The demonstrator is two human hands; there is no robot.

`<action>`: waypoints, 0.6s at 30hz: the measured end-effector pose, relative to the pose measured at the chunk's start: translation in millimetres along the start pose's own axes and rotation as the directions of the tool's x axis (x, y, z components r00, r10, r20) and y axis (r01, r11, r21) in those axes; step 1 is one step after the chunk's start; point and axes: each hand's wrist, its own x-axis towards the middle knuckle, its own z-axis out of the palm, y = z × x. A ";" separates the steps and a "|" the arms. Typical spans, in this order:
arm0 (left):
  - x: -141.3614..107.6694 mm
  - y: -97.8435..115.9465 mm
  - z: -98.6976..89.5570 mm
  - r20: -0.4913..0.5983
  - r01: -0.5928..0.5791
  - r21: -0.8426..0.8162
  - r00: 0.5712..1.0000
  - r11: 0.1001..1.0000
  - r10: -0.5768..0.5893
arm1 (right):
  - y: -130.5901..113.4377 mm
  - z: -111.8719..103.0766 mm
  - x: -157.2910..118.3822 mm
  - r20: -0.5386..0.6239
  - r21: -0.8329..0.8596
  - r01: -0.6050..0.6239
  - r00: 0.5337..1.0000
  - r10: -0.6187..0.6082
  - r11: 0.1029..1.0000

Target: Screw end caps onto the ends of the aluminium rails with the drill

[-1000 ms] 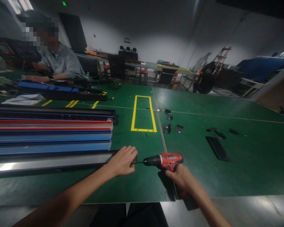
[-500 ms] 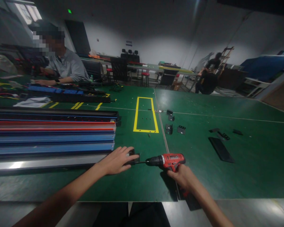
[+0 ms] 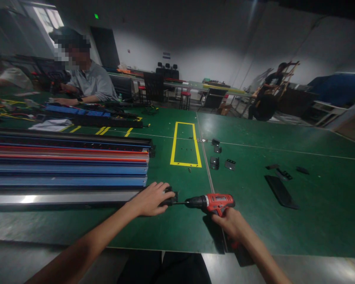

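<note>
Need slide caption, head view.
Right hand points red drill at the end of the long bar under the left hand.

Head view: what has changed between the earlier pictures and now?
The left hand has drawn back slightly along the silver bar, fingers spread, baring more of its black end piece. The view swung a little left, and a person at the back right has straightened up. The right hand still holds the red drill, its bit pointing at that end piece.

Free room between drill [image 3: 220, 202] and black plate [image 3: 280, 191]; rails [image 3: 68, 171] block left.
</note>
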 end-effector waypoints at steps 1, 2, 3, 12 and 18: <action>-0.1 -0.1 0.0 -0.003 -0.001 -0.001 1.000 1.000 0.001 | -0.4 -0.3 -0.2 0.001 -0.005 -0.002 1.000 0.002 1.000; -0.2 -0.1 0.0 -0.006 -0.001 -0.002 1.000 1.000 0.001 | -1.0 -0.7 -0.5 0.003 -0.009 -0.005 1.000 0.005 1.000; -0.3 -0.2 0.0 -0.007 -0.001 -0.002 1.000 1.000 0.001 | -1.7 -1.0 -0.9 0.004 -0.011 -0.010 1.000 0.010 1.000; -0.6 -1.2 2.7 -0.031 -0.004 -0.004 1.000 1.000 0.003 | -3.5 -1.8 -1.7 -0.004 0.010 -0.023 1.000 0.023 1.000; 0.2 -0.4 1.5 -0.025 -0.002 0.002 1.000 1.000 0.002 | -0.7 -1.2 -0.3 0.017 -0.016 -0.009 1.000 0.010 1.000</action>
